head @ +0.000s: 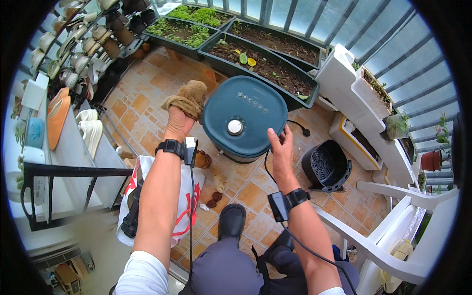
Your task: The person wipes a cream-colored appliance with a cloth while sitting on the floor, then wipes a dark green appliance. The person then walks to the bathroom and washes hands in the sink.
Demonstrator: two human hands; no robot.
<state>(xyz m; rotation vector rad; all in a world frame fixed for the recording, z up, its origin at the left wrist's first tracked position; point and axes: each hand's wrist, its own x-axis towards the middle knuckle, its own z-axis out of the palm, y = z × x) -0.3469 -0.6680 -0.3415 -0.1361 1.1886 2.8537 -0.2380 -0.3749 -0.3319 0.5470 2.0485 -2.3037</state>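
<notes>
In front of me on the tiled floor stands a dark teal air fryer body (pixel 245 107) with a silver knob on its top. My left hand (pixel 181 120) holds a folded tan fuzzy cloth (pixel 190 96) at the air fryer's left side. The cloth covers most of the fingers. My right hand (pixel 282 147) rests with spread fingers against the lower right edge of the air fryer. A black cord runs down by this hand, and a plug (pixel 305 131) lies to the right. Farther right, a black air fryer basket (pixel 326 164) sits on the floor.
Long planters (pixel 258 61) of soil and seedlings stand beyond the air fryer. Shoe racks (pixel 70 147) line the left side. A white plastic bag (pixel 186 184) is by my left forearm, near small brown objects (pixel 214 199). A white chair (pixel 354 232) stands at the lower right.
</notes>
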